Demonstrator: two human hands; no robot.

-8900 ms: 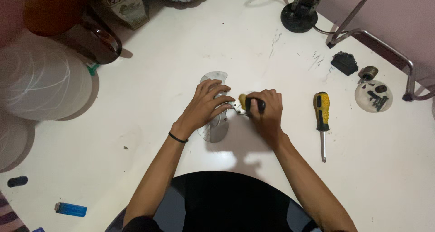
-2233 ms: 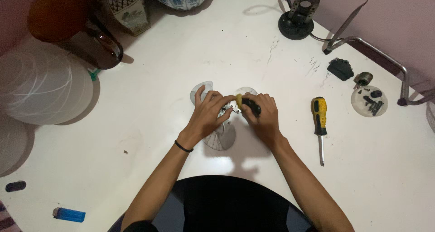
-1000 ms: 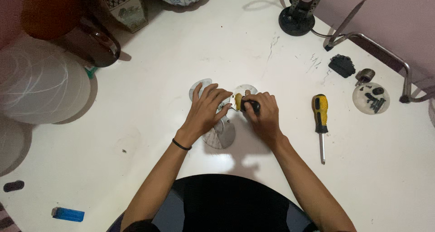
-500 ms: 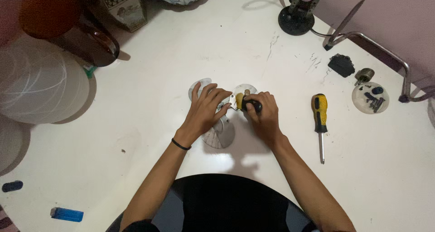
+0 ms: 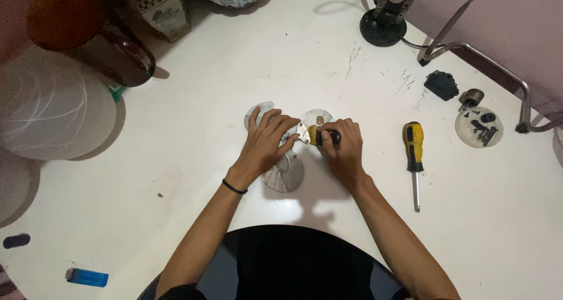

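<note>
Left hand [image 5: 267,140]: laid flat with fingers spread over the fan blade [image 5: 284,172]; the blade is pressed to the table [image 5: 234,71]. A black band is worn at the wrist.
Right hand [image 5: 343,144]: closed in a fist round the handle of a yellow-and-black screwdriver [image 5: 319,137]; the tip is hidden at the blade's hub, between the two hands.
Fan blade: a pale, translucent three-lobed part lying at the table's centre, just in front of the person. One lobe is seen below the left hand, one above it, a third above the right hand.
Second screwdriver [image 5: 414,156]: yellow-and-black, lying untouched to the right of the right hand, shaft pointed toward the person.
Dish [image 5: 479,127]: a small round one at far right, holding dark screws and small parts.
Black parts [image 5: 443,84]: a dark block with a small cylinder beside it, just above the dish.
Stand [image 5: 384,19]: a black round-based fitting at the table's far edge.
Lighter [image 5: 87,276]: blue, at lower left, well apart from the hands.
Covers [image 5: 53,106]: round translucent discs at the left edge.
Jar [image 5: 94,33]: brown, at upper left.
</note>
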